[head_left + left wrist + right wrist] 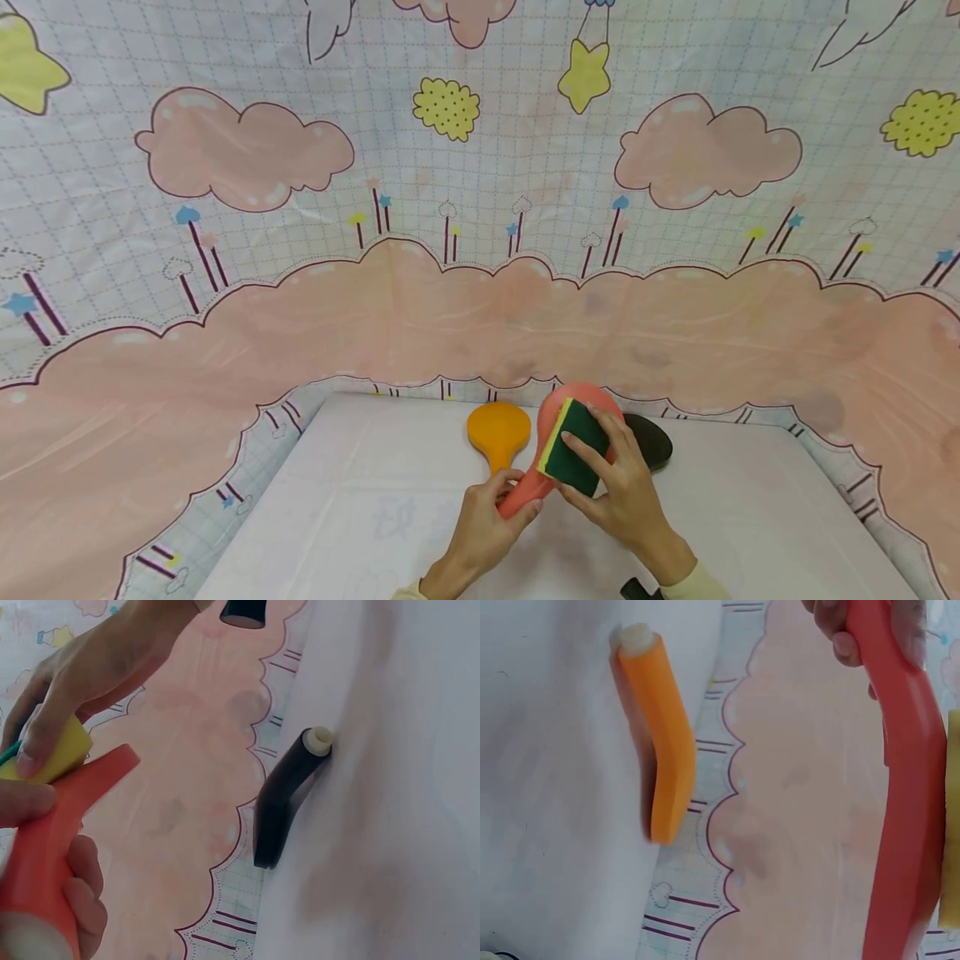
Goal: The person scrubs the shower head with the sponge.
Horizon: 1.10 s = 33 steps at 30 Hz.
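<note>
In the head view my left hand [487,521] grips the handle of a coral-red shower head [551,404], with its round end tilted up away from me. My right hand [618,483] holds a sponge [573,450], yellow with a dark green scouring side, against the round end. The green side faces me and the yellow side lies toward the shower head. In the left wrist view a pale end [34,937] of the handle shows below my left fingers [86,892]. The right wrist view catches only the yellow edge of the sponge.
An orange shower head [498,432] lies on the white table [322,500], left of the held one. A black shower head [651,442] lies to the right, partly hidden behind my right hand. Behind the table hangs a patterned cloth [480,321]. Something black [637,589] sits by my right wrist.
</note>
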### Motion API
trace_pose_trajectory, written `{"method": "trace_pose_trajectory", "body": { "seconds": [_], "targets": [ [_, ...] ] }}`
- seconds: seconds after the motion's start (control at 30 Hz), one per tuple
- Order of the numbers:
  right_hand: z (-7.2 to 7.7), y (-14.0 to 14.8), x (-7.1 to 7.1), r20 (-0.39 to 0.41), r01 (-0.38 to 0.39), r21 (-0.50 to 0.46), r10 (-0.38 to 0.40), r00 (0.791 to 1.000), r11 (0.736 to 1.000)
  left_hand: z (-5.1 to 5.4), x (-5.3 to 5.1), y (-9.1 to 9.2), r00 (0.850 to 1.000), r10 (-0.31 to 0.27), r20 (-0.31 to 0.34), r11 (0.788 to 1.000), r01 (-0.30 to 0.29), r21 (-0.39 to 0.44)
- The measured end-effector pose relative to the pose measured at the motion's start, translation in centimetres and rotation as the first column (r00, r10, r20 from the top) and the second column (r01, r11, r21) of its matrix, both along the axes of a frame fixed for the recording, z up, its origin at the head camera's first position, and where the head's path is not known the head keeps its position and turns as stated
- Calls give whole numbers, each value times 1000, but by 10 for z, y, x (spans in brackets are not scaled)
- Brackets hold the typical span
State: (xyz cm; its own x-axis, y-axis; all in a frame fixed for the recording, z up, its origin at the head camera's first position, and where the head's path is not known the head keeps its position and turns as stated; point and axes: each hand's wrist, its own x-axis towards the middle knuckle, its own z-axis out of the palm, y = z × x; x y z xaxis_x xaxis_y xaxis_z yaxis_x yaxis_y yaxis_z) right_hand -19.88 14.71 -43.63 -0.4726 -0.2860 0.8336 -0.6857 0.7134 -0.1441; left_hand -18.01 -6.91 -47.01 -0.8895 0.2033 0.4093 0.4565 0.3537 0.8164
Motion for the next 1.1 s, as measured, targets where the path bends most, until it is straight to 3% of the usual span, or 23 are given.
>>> {"method": "trace_pose_trajectory", "body": {
  "seconds": [0.17,0.3,0.73,1.1],
  "targets": [
    [-1,3,0,-12,8,-21,-8,1000,1000,6,1,1,991,-23,131,996,12,87],
    [-2,5,-1,-26,7,-35,-8,1000,999,10,2,2,980,-42,192,989,14,148],
    [-5,12,1,-38,44,-54,-46,998,998,16,3,0,968,-45,247,974,-13,228],
    [-3,20,-2,-82,14,-119,-24,996,993,16,1,-2,936,-85,342,950,-28,312]
  ]
}}
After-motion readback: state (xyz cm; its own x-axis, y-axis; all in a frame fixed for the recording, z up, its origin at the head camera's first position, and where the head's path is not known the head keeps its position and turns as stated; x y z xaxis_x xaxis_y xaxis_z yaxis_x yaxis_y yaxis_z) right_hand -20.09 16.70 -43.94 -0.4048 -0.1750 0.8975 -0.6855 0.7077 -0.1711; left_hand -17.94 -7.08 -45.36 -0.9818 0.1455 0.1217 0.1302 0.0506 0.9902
